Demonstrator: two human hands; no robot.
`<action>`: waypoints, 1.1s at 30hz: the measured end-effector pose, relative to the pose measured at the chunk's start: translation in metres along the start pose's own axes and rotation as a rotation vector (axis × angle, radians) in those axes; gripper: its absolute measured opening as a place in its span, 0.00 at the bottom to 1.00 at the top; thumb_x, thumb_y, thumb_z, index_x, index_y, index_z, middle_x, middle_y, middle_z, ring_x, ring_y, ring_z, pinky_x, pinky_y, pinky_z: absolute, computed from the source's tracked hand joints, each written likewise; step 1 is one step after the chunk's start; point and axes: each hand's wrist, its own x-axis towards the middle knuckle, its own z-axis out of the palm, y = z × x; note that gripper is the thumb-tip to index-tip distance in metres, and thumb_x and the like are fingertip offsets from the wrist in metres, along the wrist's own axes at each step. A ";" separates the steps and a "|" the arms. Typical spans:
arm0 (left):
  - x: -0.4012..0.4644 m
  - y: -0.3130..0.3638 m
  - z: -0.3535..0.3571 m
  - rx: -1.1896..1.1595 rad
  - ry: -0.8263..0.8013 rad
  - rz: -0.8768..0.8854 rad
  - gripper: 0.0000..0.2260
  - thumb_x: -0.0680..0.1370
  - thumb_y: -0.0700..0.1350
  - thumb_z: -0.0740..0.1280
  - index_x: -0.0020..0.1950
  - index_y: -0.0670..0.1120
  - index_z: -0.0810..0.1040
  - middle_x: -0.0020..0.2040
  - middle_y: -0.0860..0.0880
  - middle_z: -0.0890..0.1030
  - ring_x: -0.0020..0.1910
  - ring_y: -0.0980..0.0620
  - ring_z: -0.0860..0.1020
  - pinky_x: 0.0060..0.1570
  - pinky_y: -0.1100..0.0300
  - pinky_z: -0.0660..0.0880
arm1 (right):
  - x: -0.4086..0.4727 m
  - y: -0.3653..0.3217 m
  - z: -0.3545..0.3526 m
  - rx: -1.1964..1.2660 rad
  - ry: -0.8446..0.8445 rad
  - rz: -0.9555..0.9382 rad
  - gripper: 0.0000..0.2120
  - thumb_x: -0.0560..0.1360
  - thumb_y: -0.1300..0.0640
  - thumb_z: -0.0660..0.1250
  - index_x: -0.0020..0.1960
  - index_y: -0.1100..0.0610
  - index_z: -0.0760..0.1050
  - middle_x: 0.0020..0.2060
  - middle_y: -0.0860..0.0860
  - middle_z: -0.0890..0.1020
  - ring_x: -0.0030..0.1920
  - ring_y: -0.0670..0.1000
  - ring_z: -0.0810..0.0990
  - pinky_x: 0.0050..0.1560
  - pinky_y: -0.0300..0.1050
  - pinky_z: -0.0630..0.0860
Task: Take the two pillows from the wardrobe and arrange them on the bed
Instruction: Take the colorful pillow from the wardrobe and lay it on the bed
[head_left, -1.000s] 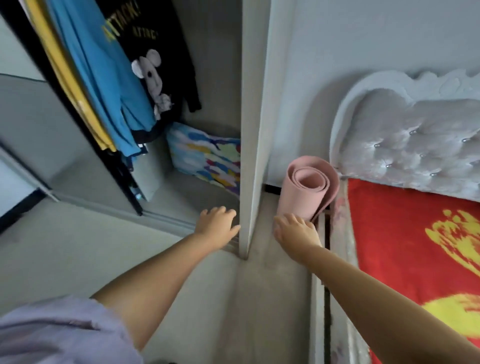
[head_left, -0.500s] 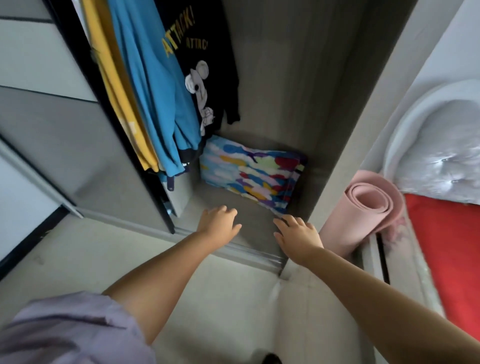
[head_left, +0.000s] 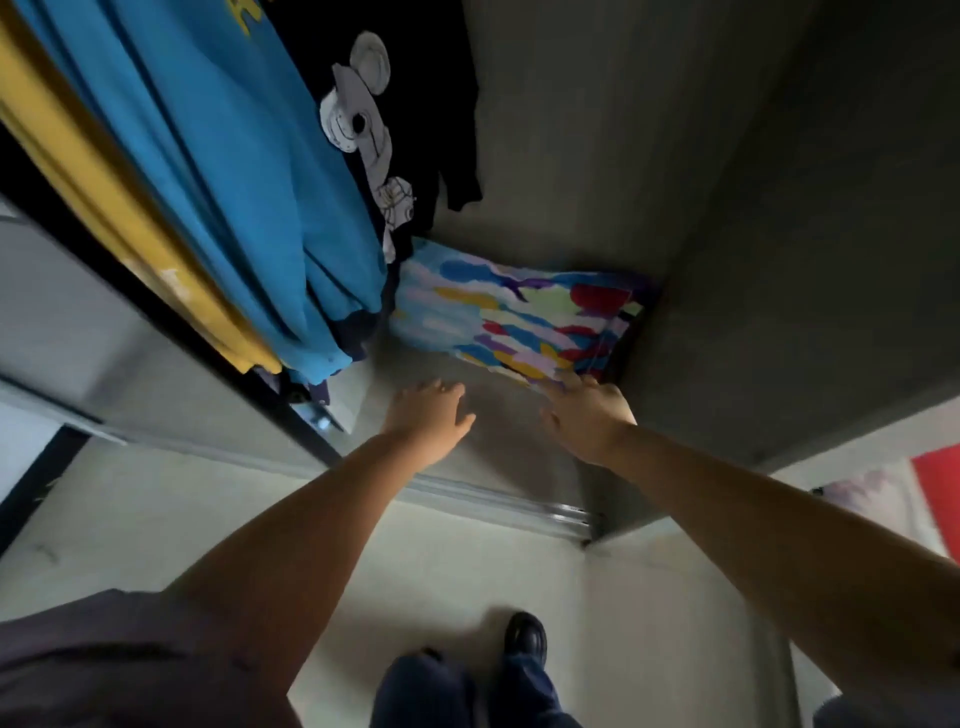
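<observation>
A pillow (head_left: 514, 317) with a bright many-coloured pattern lies at the back of the wardrobe floor (head_left: 488, 436), against the rear wall; whether a second one lies under it I cannot tell. My right hand (head_left: 587, 415) reaches in with fingers spread, its fingertips touching the pillow's front right corner. My left hand (head_left: 428, 418) hovers open over the wardrobe floor, a short way in front of the pillow's left part, holding nothing.
Hanging clothes fill the left: a blue garment (head_left: 228, 171), a yellow one (head_left: 93, 171), a black shirt (head_left: 395, 119) with a cartoon mouse. The sliding door track (head_left: 498, 501) crosses below my hands. A strip of red bed cover (head_left: 937, 493) shows far right. My shoe (head_left: 524, 636) stands on the pale floor.
The view swung from the bedside into the wardrobe. Both hands moved forward inside, and my right hand now touches the pillow's corner. The pink rolled mat has left the view.
</observation>
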 end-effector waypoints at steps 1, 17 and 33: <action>0.015 -0.006 -0.002 0.000 -0.020 0.011 0.20 0.78 0.55 0.61 0.67 0.48 0.71 0.63 0.44 0.76 0.63 0.43 0.73 0.60 0.51 0.70 | 0.015 0.001 0.000 -0.009 -0.006 0.000 0.22 0.81 0.50 0.54 0.73 0.51 0.61 0.69 0.56 0.68 0.63 0.60 0.71 0.56 0.53 0.73; 0.342 -0.085 0.090 0.184 -0.149 0.281 0.22 0.78 0.49 0.60 0.71 0.46 0.63 0.68 0.45 0.69 0.68 0.45 0.67 0.65 0.49 0.67 | 0.307 0.040 0.110 0.152 -0.096 0.326 0.31 0.78 0.43 0.58 0.77 0.50 0.52 0.75 0.53 0.60 0.74 0.55 0.61 0.68 0.55 0.65; 0.575 -0.133 0.164 0.375 0.027 0.244 0.30 0.71 0.54 0.72 0.69 0.49 0.66 0.66 0.47 0.75 0.64 0.46 0.74 0.65 0.52 0.68 | 0.519 0.164 0.195 -0.037 0.137 0.338 0.41 0.73 0.43 0.67 0.77 0.51 0.48 0.72 0.52 0.65 0.74 0.53 0.61 0.74 0.64 0.47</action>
